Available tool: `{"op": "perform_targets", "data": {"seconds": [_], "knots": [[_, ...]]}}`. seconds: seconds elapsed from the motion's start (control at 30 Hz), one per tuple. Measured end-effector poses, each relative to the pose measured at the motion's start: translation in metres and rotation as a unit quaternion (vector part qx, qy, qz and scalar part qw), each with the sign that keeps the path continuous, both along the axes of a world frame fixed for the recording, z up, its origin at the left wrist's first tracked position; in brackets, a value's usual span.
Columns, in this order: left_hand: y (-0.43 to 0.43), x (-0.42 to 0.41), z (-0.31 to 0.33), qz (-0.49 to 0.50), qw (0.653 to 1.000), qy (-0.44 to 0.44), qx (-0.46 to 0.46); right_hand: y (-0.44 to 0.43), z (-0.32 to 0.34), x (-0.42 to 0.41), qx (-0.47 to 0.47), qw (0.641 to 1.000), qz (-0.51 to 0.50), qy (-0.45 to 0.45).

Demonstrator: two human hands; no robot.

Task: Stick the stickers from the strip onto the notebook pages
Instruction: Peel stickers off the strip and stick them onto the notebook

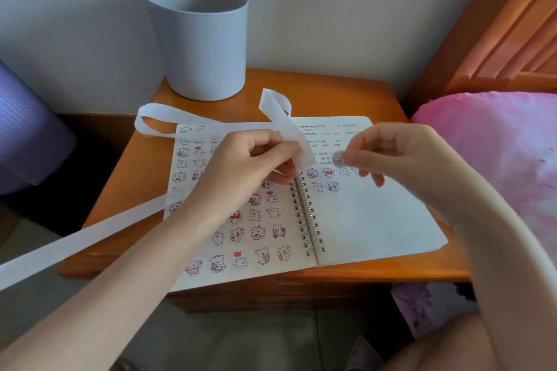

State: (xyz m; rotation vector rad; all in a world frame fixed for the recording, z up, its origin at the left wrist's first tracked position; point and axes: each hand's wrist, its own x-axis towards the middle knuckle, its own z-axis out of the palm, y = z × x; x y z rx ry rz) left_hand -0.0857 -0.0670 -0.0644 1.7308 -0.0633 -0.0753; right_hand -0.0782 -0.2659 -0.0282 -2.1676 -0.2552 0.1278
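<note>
- Orange-brown wooden bedside table (355, 93) fills the middle of the frame, against a pale wall, with a pink pillow (497, 141) at the right edge and a grey-blue cylindrical bin (202, 42) at the table's upper left.
- An open spiral-bound white notebook (376, 220) lies flat on it. Its left page is nearly covered with rows of small cartoon bear stickers (256, 232); the right page carries handwriting at the top and only two short rows of stickers near the spine, the rest bare.
- The left hand (241, 166) pinches the end of a long white translucent backing strip (90, 235), which loops over the notebook's top and trails off lower left.
- The right hand (388, 153) pinches one small peeled sticker (338, 156) between thumb and fingertips, above the right page.
- Judging by this, the left page is done; most of the right page remains.
</note>
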Motion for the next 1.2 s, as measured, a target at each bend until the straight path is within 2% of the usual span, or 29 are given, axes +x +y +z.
{"op": "perform_targets", "data": {"seconds": [0.1,0.23,1.2], "knots": [[0.000,0.000,-0.001,-0.001,1.000,-0.002,0.016,-0.010,-0.003,0.004,-0.059,0.994,-0.023,0.087],[0.000,0.000,-0.002,-0.001,1.000,0.002,0.025,-0.011,-0.006,0.008,-0.086,0.988,-0.044,0.121],[0.002,0.001,0.000,0.000,1.000,-0.005,0.021,-0.007,-0.018,0.010,-0.101,0.989,-0.053,0.097]]}}
